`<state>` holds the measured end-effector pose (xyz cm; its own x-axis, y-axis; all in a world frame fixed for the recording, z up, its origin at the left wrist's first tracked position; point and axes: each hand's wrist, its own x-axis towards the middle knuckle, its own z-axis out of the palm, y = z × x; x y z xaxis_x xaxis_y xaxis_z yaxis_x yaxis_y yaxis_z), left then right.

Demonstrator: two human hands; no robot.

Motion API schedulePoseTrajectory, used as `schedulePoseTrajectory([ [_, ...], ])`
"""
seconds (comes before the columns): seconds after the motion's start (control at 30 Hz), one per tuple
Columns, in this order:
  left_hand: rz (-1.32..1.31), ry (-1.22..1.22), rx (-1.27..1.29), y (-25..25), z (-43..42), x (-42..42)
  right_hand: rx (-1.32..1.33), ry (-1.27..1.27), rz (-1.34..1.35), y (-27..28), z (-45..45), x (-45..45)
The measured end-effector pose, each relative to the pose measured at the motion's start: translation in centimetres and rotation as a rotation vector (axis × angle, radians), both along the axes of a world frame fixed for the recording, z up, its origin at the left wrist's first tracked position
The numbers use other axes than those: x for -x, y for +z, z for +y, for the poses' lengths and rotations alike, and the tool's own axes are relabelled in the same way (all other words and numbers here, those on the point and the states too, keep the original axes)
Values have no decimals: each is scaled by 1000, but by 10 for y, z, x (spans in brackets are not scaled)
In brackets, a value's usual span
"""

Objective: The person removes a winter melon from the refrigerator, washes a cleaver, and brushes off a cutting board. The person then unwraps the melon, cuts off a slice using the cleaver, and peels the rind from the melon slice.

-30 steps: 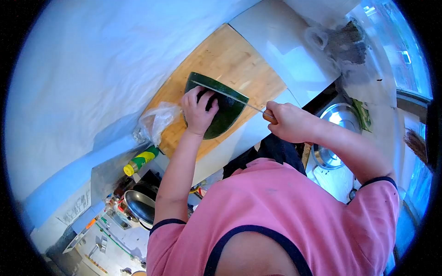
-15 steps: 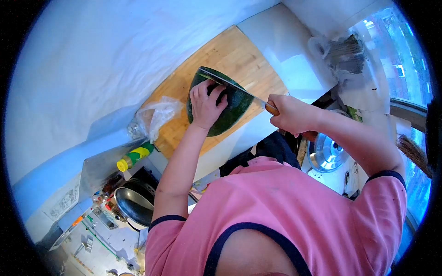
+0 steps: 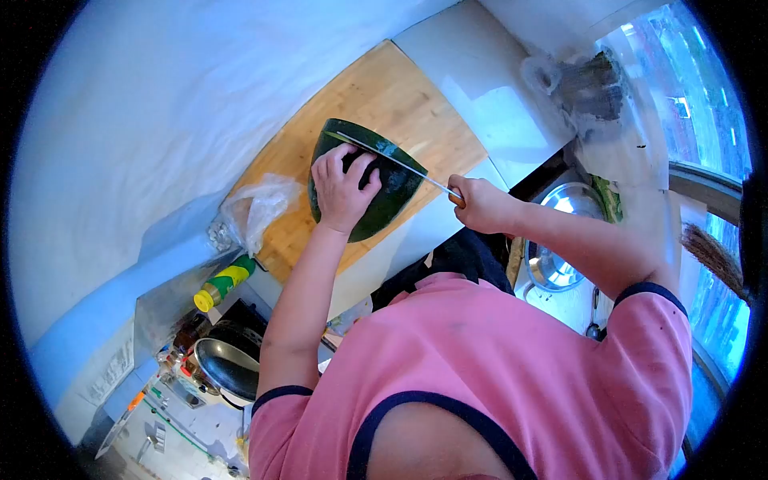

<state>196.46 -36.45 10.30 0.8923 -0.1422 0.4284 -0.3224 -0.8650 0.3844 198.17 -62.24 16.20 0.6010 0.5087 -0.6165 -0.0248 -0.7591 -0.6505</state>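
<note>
A dark green melon piece (image 3: 392, 192) lies on the wooden cutting board (image 3: 392, 88). My left hand (image 3: 344, 188) rests on the melon with its fingers spread and bent, holding it down near the blade. My right hand (image 3: 480, 204) is closed around the handle of a knife (image 3: 404, 166), to the right of the melon. The thin blade lies across the melon's upper part, slanting from upper left to lower right. How deep it sits in the melon cannot be made out.
A crumpled plastic bag (image 3: 262, 210) lies on the board's left corner, with a green bottle with a yellow cap (image 3: 226, 282) beside it. A pan (image 3: 228, 368) stands at lower left. A metal basin (image 3: 564, 268) and a wrapped bundle (image 3: 592, 88) are at right.
The view has shifted a little between frames. The knife handle moved away from the melon, then back closer to it; my left hand has stayed on the melon.
</note>
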Motion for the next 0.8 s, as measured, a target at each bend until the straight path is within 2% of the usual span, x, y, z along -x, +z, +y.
schedulePoseTrajectory([
  [0.4, 55, -16, -33, -5, -1, 1, -63, -52, -22, -65, -4, 11],
  [0.7, 80, -35, -25, -7, 8, -2, -86, -17, 53, -41, -34, 18],
  [0.8, 98, -43, -31, -5, 6, 1, -107, -10, 50, -56, -47, 31],
])
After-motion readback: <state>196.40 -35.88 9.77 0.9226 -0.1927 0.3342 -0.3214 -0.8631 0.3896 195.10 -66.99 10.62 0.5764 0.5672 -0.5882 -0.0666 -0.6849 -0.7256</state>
